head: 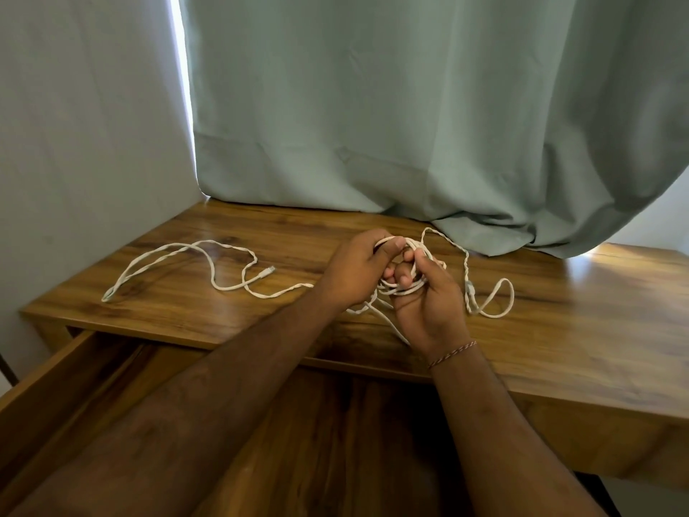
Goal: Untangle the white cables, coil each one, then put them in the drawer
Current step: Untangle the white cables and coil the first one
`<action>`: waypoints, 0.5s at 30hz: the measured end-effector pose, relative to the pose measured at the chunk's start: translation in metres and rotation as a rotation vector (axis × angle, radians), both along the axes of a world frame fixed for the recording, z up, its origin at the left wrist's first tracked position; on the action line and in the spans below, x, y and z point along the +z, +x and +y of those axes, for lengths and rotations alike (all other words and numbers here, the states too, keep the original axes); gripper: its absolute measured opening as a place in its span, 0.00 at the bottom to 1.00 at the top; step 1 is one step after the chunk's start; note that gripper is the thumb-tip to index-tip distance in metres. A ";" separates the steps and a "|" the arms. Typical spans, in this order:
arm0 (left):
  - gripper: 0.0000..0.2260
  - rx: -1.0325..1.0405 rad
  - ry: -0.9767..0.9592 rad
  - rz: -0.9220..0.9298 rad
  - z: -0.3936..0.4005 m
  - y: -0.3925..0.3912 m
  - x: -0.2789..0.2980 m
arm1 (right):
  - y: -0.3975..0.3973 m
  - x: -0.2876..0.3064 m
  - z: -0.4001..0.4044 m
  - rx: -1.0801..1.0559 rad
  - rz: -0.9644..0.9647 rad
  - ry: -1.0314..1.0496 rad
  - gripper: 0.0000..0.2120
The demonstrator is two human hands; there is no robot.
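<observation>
1. The wooden desk [559, 352] carries the tangle, and its drawer [56, 386] stands pulled open below your arms.
2. The white cables [208, 251] trail across the desktop on both sides of your hands.
3. Your left hand [358, 270] curls its fingers around several loops.
4. Your right hand [428, 304] grips the bunched coil.

We're in a home here, a bedroom or a study corner by the look of it. A varnished wooden table [391, 225] sits pushed into the corner against a plain pale wall [85, 143], and a long sage-green curtain [410, 106] hangs over its back edge, daylight slipping through at the seam. The table's wooden drawer [71, 375] stands pulled open. Domestic furniture, soft fabric, nothing industrial.
</observation>
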State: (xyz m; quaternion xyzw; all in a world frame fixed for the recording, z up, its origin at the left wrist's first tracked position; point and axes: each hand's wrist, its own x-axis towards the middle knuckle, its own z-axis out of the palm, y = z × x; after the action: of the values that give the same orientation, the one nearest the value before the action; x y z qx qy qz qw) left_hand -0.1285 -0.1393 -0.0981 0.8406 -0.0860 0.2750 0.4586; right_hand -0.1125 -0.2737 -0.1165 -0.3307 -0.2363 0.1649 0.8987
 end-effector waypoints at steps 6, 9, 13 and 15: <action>0.10 -0.076 0.104 0.013 0.013 -0.009 0.002 | 0.001 0.000 -0.011 0.261 -0.016 -0.024 0.24; 0.11 -0.093 0.180 -0.016 0.015 -0.014 0.007 | 0.007 -0.002 -0.014 0.301 -0.067 -0.098 0.26; 0.19 -0.043 0.349 -0.107 0.018 -0.012 0.016 | 0.009 -0.008 -0.016 0.282 -0.149 -0.118 0.21; 0.20 -0.011 0.383 -0.140 0.019 -0.010 0.017 | 0.008 -0.006 -0.015 0.286 -0.123 -0.106 0.21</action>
State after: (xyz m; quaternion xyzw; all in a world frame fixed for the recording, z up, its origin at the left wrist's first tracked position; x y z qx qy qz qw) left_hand -0.1389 -0.1205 -0.0813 0.8907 -0.1730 0.3091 0.2849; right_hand -0.1045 -0.2891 -0.1227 -0.3499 -0.3265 0.2830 0.8312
